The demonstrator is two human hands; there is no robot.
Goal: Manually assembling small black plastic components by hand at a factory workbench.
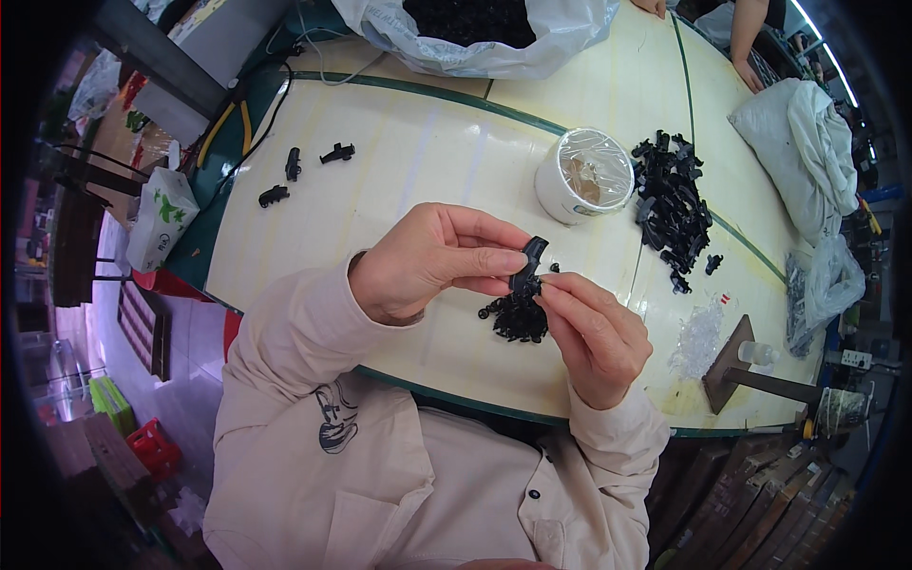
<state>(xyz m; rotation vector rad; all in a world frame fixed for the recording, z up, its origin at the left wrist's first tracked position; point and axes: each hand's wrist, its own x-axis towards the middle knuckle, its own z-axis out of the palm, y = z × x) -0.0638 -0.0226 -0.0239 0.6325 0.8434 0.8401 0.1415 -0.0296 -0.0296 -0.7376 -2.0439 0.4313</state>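
Left hand point(418, 261) and right hand point(598, 332) pinch one black part point(528, 267), perhaps two; three similar parts point(293, 163) lie left.

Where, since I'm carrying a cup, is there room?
Between the three black parts and the white tub, beyond the left hand; also between those parts and the left sleeve. Crowded: the black heap right of the tub, the pile near the right hand.

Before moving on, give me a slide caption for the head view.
Left grip holding a black part, right grip at its lower end, over small black pieces on a pale worktable.
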